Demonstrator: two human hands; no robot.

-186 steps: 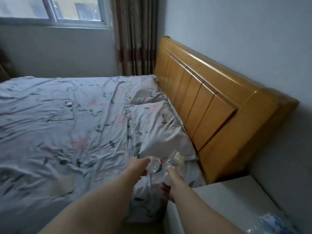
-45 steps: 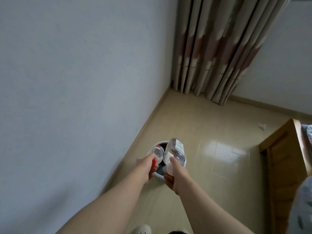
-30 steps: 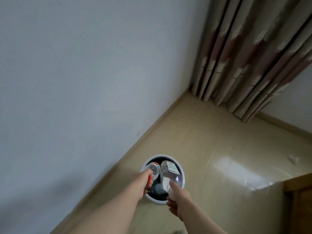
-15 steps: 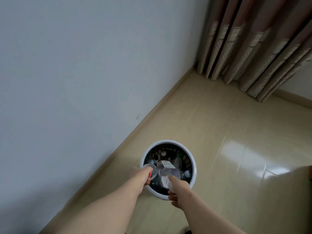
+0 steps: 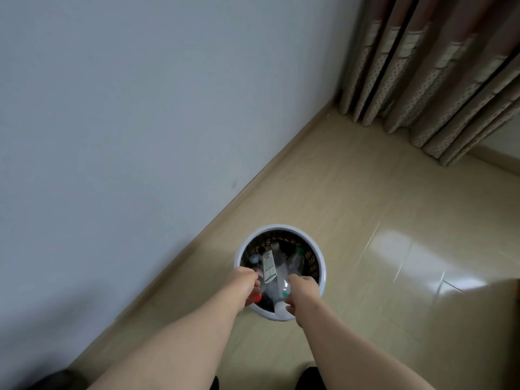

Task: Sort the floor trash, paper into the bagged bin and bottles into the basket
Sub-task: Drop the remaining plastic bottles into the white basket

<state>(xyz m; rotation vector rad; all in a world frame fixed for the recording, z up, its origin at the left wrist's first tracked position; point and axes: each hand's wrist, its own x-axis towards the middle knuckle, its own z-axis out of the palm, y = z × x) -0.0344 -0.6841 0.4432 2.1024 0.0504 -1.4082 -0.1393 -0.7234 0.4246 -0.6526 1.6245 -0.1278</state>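
A round dark basket with a white rim (image 5: pixel 321 266) stands on the floor beside the wall, with several bottles lying inside it. My left hand (image 5: pixel 244 282) is shut on a small clear bottle with a red cap (image 5: pixel 256 297) at the basket's near left rim. My right hand (image 5: pixel 303 293) grips the neck end of a clear labelled bottle (image 5: pixel 269 266) with a white cap. That bottle's body reaches down into the basket's mouth. No paper or bagged bin is in view.
A pale wall (image 5: pixel 126 136) and its baseboard run close along the basket's left. Patterned curtains (image 5: pixel 427 68) hang in the far right corner. Glossy beige floor tiles (image 5: pixel 394 220) spread to the right. A brown furniture edge (image 5: pixel 503 294) shows at the right border.
I have moved closer to the basket and lowered both bottles from above its rim into its mouth. Both hands have kept their hold.
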